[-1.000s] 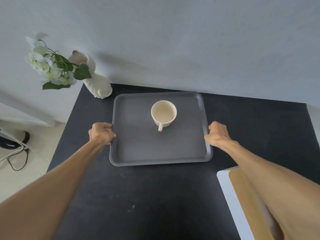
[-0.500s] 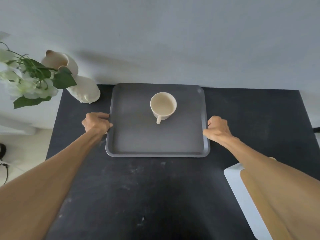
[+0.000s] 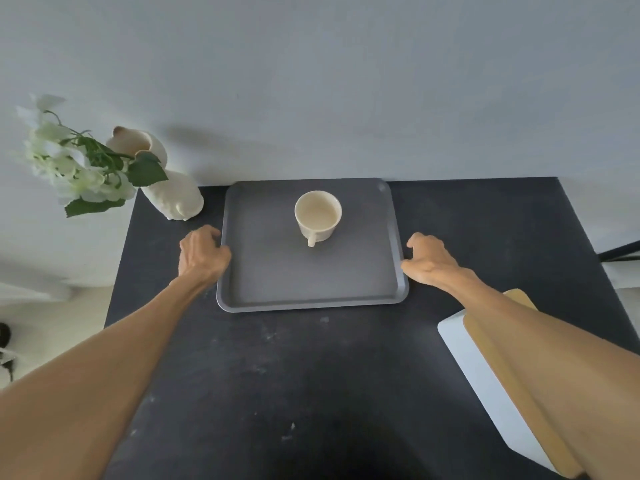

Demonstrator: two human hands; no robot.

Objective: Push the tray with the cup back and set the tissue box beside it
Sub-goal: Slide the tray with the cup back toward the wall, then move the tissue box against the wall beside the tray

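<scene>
I am looking down at the grey tray, which is sitting with its far edge right against the wall, so I am judging the push-back as done or all but done. The cup is standing upright on the tray's far half, handle toward me. My left hand is curled loosely at the tray's left rim, touching it, while my right hand is resting half open just beside the right rim, thumb near the edge, gripping nothing. The tissue box is lying at the near right of the dark table, partly under my right forearm, well apart from the tray; moving it beside the tray is what I am reckoning is left.
</scene>
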